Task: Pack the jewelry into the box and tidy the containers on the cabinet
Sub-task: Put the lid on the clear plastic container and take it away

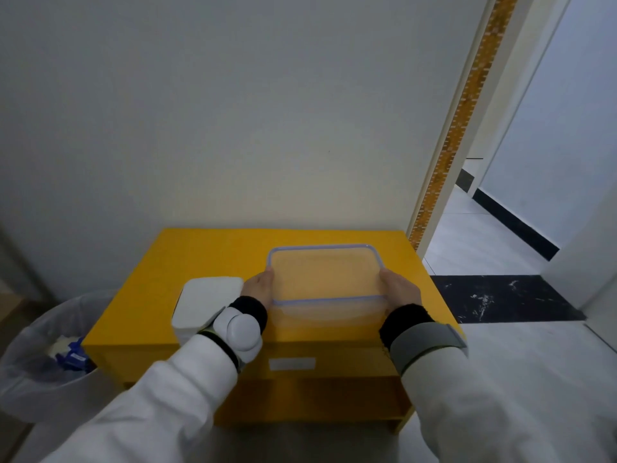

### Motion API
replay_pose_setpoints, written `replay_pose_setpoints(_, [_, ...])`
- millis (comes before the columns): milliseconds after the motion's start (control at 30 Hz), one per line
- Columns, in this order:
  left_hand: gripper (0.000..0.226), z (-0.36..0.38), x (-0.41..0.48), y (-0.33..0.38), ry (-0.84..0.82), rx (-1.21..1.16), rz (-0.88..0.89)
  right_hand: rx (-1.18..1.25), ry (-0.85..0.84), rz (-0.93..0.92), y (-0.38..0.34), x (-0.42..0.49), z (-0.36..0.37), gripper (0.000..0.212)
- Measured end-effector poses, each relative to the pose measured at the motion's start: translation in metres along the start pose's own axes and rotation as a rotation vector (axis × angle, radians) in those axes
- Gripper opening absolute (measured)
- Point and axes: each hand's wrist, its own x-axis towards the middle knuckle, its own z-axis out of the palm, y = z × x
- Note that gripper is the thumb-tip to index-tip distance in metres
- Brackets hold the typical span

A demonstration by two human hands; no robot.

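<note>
A clear plastic container (325, 282) with a blue-edged rim sat on the top of the yellow cabinet (207, 255), toward its right half, and both hands were on it. The left hand (258, 287) was closed around the container's left short side, fingers wrapped over the rim near the front corner. The right hand (399, 289) gripped the opposite short side the same way, fingers curled over the rim. Whether the container rested on the cabinet or was raised slightly off it could not be told. Its inside looked bare, the yellow surface showing through the walls.

Just beside the left hand, at the cabinet's front left, stood a white lidded box (208, 300) with rounded corners, its lid shut. No jewelry could be made out anywhere on the cabinet top.

Both arms wore white sleeves with black cuffs; a white device (238, 330) was strapped at the left wrist and a grey band (425, 342) circled the right. A pale label (292, 364) was stuck on the cabinet's front face below the top. To the left of the cabinet stood a bin (40, 359) lined with a clear bag, holding blue and white scraps. On the right, an open doorway (494, 208) showed a pale tiled floor and a dark threshold strip (504, 297).
</note>
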Motion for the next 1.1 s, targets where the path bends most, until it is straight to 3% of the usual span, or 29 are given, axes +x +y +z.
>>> replay_pose_setpoints(100, [0.052,-0.003,-0.002,-0.001,-0.019,0.047,0.043,-0.060,0.005,-0.082,0.004,0.001,0.002,0.050])
replay_pose_setpoints(200, [0.053,-0.004,-0.003,-0.002,-0.049,0.048,0.067,-0.289,0.054,-0.217,0.007,0.003,0.002,0.034])
replay_pose_setpoints(300, [0.057,-0.005,-0.003,-0.001,-0.097,-0.002,0.062,-0.594,0.060,-0.298,0.002,0.007,0.002,0.046])
replay_pose_setpoints(367, [0.056,-0.004,-0.001,-0.001,-0.101,0.006,0.057,-0.644,0.034,-0.261,-0.002,0.014,0.000,0.051])
replay_pose_setpoints(733, [0.063,-0.007,-0.009,0.007,-0.091,0.036,-0.040,-0.293,0.043,-0.171,0.006,0.004,0.006,0.045])
replay_pose_setpoints(933, [0.045,-0.005,-0.025,0.005,-0.073,-0.025,-0.055,-0.295,0.045,-0.073,-0.001,-0.001,0.003,0.035])
replay_pose_setpoints(1033, [0.080,-0.005,-0.035,0.015,-0.104,-0.055,0.075,-0.188,0.043,0.019,0.001,-0.014,0.000,0.036])
replay_pose_setpoints(1100, [0.078,-0.007,-0.039,0.025,-0.086,-0.213,0.102,-0.046,0.014,0.039,0.001,-0.021,-0.001,0.041])
